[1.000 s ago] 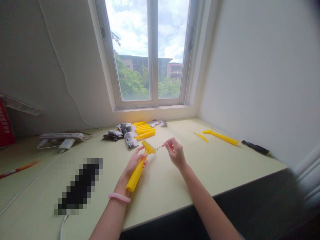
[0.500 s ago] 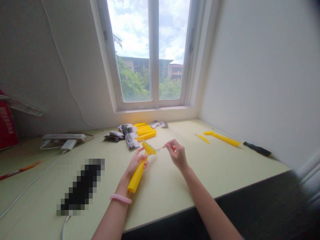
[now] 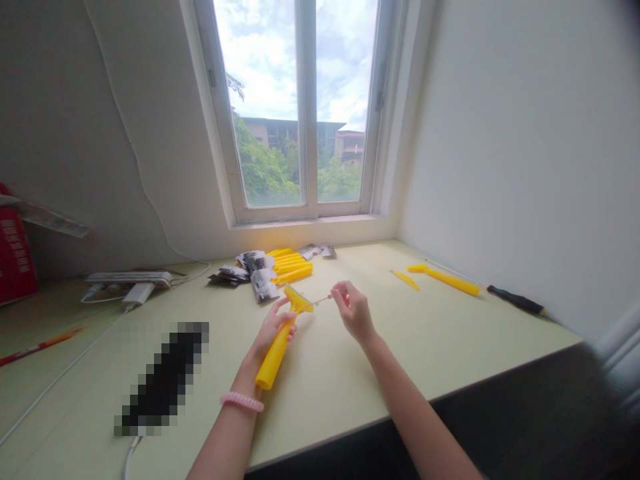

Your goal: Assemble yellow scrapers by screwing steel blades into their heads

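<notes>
A yellow scraper [image 3: 274, 355] with a wide T-shaped head lies in my left hand [image 3: 274, 329], its thick handle slanting down toward my wrist. The fingers are wrapped round it just below the head. To the right, my right hand [image 3: 353, 308] pinches one end of a thin metal rod [image 3: 320, 302]. The rod's other end reaches the right side of the scraper's head; whether it touches cannot be made out. A pink coiled band [image 3: 242, 401] circles my left wrist.
Yellow-handled tools [image 3: 294, 269] and dark packets [image 3: 264, 285] are piled near the window. A yellow tool [image 3: 445, 280], small yellow blade [image 3: 406, 280] and black-handled tool [image 3: 516, 299] lie right. Leftward are a power strip [image 3: 129, 279], blurred dark object [image 3: 165, 379] and cables.
</notes>
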A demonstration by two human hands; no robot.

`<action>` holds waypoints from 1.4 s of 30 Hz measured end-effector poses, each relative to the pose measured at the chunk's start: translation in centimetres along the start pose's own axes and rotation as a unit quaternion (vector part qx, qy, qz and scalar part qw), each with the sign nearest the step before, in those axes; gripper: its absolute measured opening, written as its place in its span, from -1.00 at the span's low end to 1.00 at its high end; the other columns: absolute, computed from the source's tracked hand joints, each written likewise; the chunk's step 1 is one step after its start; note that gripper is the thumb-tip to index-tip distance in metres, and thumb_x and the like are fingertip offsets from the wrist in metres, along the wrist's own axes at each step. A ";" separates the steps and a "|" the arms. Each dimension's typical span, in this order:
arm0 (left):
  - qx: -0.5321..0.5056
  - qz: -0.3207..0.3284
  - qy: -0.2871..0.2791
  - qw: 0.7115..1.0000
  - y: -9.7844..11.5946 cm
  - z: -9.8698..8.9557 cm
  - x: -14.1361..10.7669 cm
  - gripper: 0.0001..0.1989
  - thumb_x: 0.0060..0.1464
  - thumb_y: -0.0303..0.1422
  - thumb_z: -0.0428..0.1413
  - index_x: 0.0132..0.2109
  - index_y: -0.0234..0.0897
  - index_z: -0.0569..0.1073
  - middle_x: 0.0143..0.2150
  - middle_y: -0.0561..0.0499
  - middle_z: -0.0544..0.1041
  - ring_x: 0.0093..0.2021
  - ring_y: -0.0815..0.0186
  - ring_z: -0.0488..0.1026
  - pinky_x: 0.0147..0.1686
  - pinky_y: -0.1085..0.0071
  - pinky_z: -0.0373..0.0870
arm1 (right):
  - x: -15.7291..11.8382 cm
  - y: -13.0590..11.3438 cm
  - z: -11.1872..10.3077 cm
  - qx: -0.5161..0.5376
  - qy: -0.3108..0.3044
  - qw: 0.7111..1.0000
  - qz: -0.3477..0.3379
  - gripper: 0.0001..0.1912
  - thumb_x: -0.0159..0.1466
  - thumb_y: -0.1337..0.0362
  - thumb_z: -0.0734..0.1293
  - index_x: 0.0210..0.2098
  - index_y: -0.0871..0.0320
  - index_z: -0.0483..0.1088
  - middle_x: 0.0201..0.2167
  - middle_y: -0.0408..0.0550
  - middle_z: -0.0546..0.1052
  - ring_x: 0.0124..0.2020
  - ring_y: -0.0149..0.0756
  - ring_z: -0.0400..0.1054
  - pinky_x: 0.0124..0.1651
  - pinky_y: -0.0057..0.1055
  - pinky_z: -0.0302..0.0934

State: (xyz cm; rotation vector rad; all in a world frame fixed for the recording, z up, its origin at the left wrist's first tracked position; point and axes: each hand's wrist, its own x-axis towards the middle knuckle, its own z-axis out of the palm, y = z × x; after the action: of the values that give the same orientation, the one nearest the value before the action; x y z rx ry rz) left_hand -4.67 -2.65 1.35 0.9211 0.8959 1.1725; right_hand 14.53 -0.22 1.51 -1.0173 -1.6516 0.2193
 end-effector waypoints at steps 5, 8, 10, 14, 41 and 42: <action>0.002 0.001 -0.002 1.000 -0.1 -0.1 0.0 -0.40 -0.10 -0.52 0.03 0.12 -0.22 0.04 -0.33 -0.01 0.41 -0.66 0.53 0.25 -0.69 0.59 0.14 | -0.1 0.1 0.0 -0.001 -0.035 0.999 -0.027 -0.85 0.22 0.22 0.14 -0.29 0.15 0.24 -0.44 -0.09 0.41 -0.45 -0.38 0.27 -0.38 -0.46 0.17; 0.001 0.003 -0.007 1.000 -0.1 -0.1 0.0 -0.40 -0.11 -0.51 0.03 0.11 -0.21 0.04 -0.33 -0.01 0.42 -0.66 0.54 0.25 -0.69 0.60 0.13 | 0.0 0.2 -0.1 0.003 -0.027 0.999 -0.030 -0.87 0.22 0.22 0.15 -0.36 0.14 0.23 -0.46 -0.10 0.39 -0.47 -0.39 0.25 -0.38 -0.46 0.16; 0.000 0.004 -0.010 1.000 -0.1 -0.2 0.0 -0.40 -0.12 -0.50 0.04 0.10 -0.21 0.05 -0.33 0.00 0.42 -0.67 0.55 0.25 -0.70 0.61 0.12 | 0.1 0.2 -0.1 0.004 -0.019 0.999 -0.025 -0.86 0.22 0.21 0.17 -0.39 0.14 0.23 -0.49 -0.11 0.39 -0.50 -0.40 0.24 -0.41 -0.47 0.14; -0.001 -0.001 -0.010 1.000 -0.1 -0.2 0.1 -0.41 -0.13 -0.49 0.06 0.08 -0.20 0.06 -0.32 0.00 0.42 -0.67 0.55 0.25 -0.70 0.61 0.12 | 0.1 0.2 -0.3 -0.002 -0.007 1.000 -0.006 -0.83 0.19 0.18 0.21 -0.45 0.14 0.22 -0.53 -0.13 0.38 -0.53 -0.41 0.24 -0.45 -0.48 0.13; 0.011 0.004 -0.005 1.000 -0.1 -0.1 0.1 -0.43 -0.13 -0.49 0.06 0.06 -0.20 0.07 -0.30 -0.03 0.42 -0.66 0.54 0.26 -0.69 0.59 0.14 | 0.1 0.2 -0.2 0.068 -0.010 0.996 0.051 -0.75 0.12 0.11 0.26 -0.51 0.17 0.26 -0.57 -0.09 0.43 -0.53 -0.37 0.32 -0.51 -0.46 0.23; 0.003 0.007 -0.002 1.000 -0.1 -0.1 0.1 -0.42 -0.13 -0.49 0.06 0.07 -0.20 0.07 -0.30 -0.02 0.42 -0.66 0.54 0.26 -0.70 0.60 0.14 | 0.2 0.1 -0.1 0.085 -0.002 0.994 0.068 -0.74 0.10 0.09 0.27 -0.51 0.17 0.28 -0.57 -0.08 0.44 -0.54 -0.36 0.33 -0.55 -0.47 0.22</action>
State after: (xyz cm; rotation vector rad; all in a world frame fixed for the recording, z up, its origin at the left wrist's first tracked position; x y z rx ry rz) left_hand -4.70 -2.58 1.22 0.9363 0.8917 1.1806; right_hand 14.73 -0.05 1.60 -0.9989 -1.5395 0.4451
